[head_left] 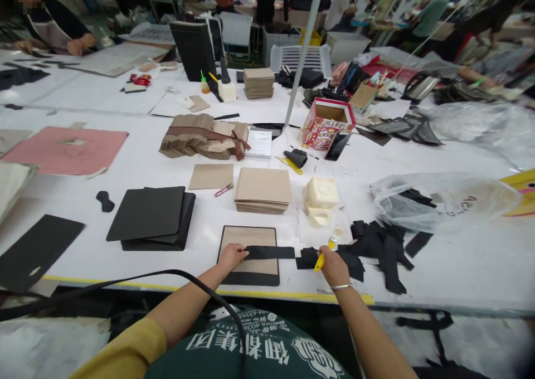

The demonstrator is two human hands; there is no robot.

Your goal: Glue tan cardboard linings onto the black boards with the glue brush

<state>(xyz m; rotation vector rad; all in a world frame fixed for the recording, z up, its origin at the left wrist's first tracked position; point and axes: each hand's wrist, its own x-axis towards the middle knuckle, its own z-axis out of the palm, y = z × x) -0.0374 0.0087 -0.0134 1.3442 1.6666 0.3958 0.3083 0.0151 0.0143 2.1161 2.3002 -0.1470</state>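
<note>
My left hand [233,256] is closed in a pinch on one end of a black strip [271,252]. The strip lies across a beige cardboard panel [251,235] with a black border, and its free end reaches past the panel's right side. My right hand [335,266] grips a small yellow-handled brush [320,262], its head pointing away from me. Under and beside that hand are loose black strips [390,256], heaped to the right. A cream-coloured glue container [321,195] stands just beyond the brush on a pale sheet.
Stacked cardboard sheets [263,184], pink thread snips [223,190] and black panels [152,214] lie beyond my hands. Farther back are bundled cardboard pieces [196,136], a red box [328,124] and a slanting white pole [305,50]. A plastic bag [438,200] lies right. Other people work behind.
</note>
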